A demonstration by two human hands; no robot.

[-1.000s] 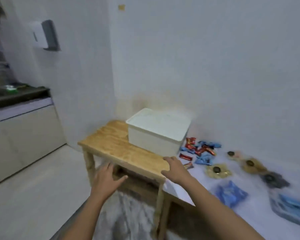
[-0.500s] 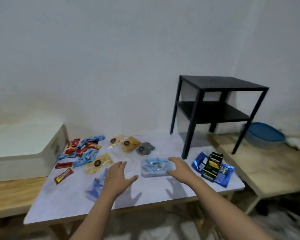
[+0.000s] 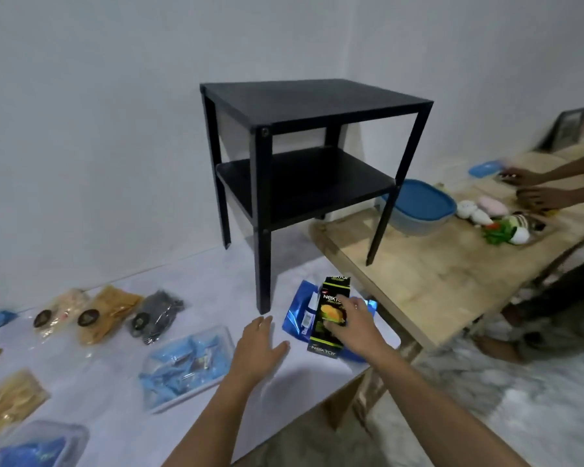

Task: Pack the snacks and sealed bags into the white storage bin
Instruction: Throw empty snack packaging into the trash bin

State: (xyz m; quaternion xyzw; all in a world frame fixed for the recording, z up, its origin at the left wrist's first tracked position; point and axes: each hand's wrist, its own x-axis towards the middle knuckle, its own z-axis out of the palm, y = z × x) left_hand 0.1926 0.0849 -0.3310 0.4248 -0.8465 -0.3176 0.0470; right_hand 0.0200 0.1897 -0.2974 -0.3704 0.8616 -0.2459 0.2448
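Note:
My right hand (image 3: 354,328) is closed over a black snack box (image 3: 331,303), thumb on its face and fingers over its right edge. The box lies on blue foil packets (image 3: 295,315) near the right end of the white table (image 3: 216,284). Left of the box, my left hand (image 3: 257,352) hovers open, holding nothing. A clear bag of blue wrappers (image 3: 182,362) lies beside it. Three sealed bags sit further back: pale (image 3: 61,313), orange (image 3: 105,315), dark (image 3: 155,315). The white storage bin is out of view.
A black two-shelf side table (image 3: 300,106) stands just behind the box, one leg close to my hands. A lower wooden table (image 3: 435,274) at right holds a blue-lidded container (image 3: 418,203) and toys. Another person's hands (image 3: 526,187) work there.
My view swung right, from the bin to the table's right end. My right hand moved from the clear bag onto the black snack box; my left hand followed rightward.

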